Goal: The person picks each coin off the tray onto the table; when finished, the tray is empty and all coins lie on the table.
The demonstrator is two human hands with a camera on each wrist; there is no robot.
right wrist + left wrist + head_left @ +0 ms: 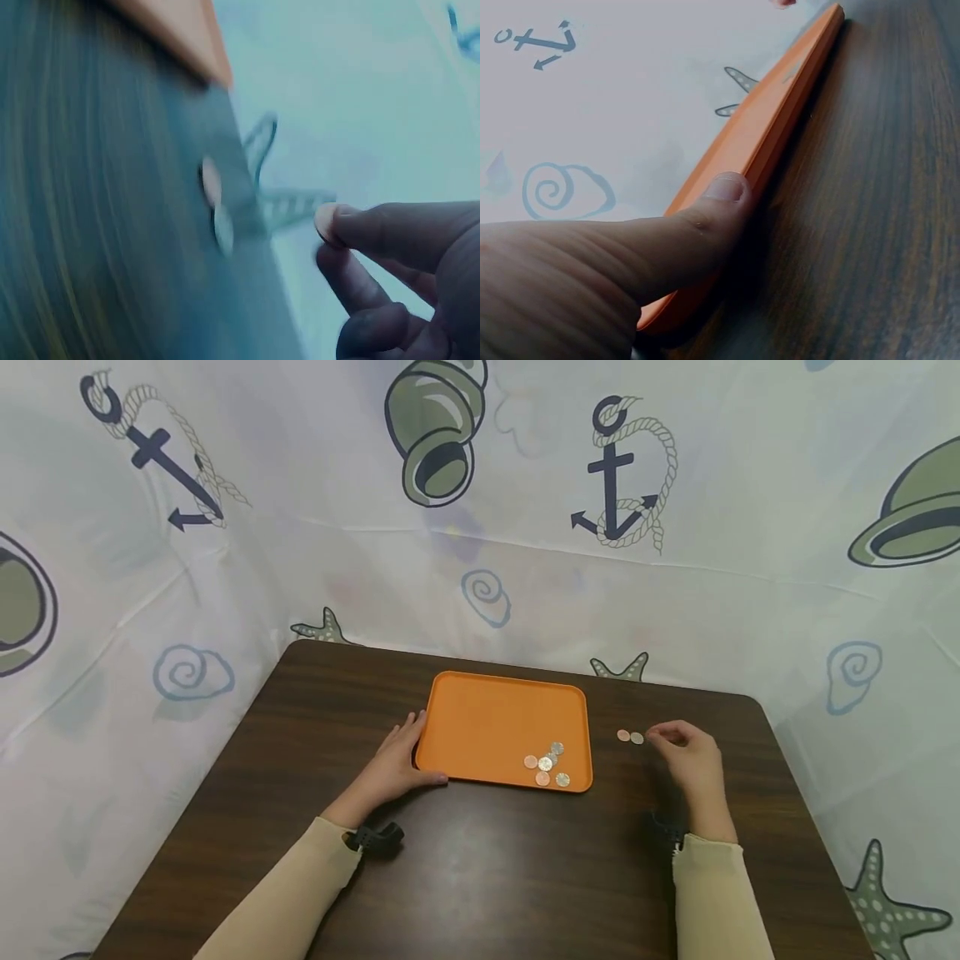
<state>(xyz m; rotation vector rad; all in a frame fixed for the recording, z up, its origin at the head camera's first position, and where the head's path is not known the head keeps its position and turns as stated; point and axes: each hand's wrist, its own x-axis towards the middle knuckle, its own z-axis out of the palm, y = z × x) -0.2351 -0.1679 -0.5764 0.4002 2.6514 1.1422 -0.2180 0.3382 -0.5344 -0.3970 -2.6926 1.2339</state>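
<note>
Head view | left hand (pixel 396 762) flat against tray (pixel 480 710) | right hand (pixel 688 754) curled, empty

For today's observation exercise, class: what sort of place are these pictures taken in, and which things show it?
Probably a makeshift recording booth, not a lived-in room: a dark wooden table is closed in by a nautical-print sheet, with only an orange tray and some coins laid out.

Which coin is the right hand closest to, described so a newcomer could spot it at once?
Start at the orange tray on the dark table, then look right, past its edge. Two coins lie side by side on the bare wood, apart from the five in the tray. It is the silvery coin, next to the right hand; its neighbour, the copper coin, sits nearer the tray.
</note>
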